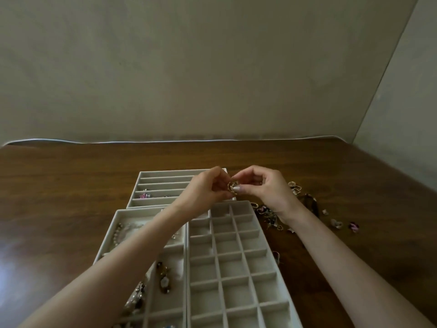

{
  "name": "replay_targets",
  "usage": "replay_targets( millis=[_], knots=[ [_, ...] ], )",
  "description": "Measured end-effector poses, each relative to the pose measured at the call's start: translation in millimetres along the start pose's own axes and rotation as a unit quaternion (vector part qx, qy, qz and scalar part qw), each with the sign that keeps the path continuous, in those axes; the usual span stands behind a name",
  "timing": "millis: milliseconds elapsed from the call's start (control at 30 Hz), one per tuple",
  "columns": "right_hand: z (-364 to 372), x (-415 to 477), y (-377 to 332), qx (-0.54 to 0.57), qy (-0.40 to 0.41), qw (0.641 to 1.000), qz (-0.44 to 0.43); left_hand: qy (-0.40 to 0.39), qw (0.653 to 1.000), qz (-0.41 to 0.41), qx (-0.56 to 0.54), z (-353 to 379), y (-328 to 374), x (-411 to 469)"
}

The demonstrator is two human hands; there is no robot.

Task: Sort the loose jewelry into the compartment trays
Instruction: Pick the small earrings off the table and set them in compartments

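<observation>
My left hand [205,188] and my right hand [263,188] meet above the table, both pinching a small gold earring [232,186] between their fingertips. Below them lies a grey tray of many small square compartments [227,275], which look bare. To its left a tray with larger compartments [113,223] holds a pearl strand and several dangling pieces. Behind stands a tray of long narrow slots [163,179] with a pink piece in one slot. A pile of loose jewelry [272,213] lies on the wood to the right, partly hidden by my right wrist.
The brown wooden table [71,185] runs back to a plain wall. A few stray earrings [353,225] lie farther right of the pile. One small piece sits beside the grid tray's right edge [276,255].
</observation>
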State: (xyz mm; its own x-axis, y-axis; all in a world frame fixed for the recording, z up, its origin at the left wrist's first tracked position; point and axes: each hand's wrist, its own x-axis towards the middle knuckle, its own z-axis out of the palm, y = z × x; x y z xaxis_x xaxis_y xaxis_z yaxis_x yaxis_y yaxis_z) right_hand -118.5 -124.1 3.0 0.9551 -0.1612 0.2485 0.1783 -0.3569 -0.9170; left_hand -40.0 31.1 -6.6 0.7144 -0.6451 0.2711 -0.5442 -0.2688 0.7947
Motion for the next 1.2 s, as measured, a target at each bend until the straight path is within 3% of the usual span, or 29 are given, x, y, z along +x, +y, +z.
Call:
replay_targets(
  millis=[300,467,767,1100,1200],
  knots=[
    [12,-3,1,0.003,-0.021,1.000,0.005,-0.098,0.990,-0.090,-0.039,-23,9,-4],
    [17,-4,1,-0.003,-0.024,1.000,0.010,-0.102,0.987,-0.122,0.023,-42,14,-7],
    [19,-5,4,-0.054,-0.011,0.998,0.010,-0.118,0.949,-0.104,0.273,-45,12,-25],
    [19,-4,7,-0.063,0.005,0.998,-0.001,-0.079,0.934,-0.059,0.343,-47,10,-29],
    [20,-4,7,-0.079,0.007,0.997,-0.006,-0.113,0.932,-0.029,0.344,-46,16,-30]
  ],
)
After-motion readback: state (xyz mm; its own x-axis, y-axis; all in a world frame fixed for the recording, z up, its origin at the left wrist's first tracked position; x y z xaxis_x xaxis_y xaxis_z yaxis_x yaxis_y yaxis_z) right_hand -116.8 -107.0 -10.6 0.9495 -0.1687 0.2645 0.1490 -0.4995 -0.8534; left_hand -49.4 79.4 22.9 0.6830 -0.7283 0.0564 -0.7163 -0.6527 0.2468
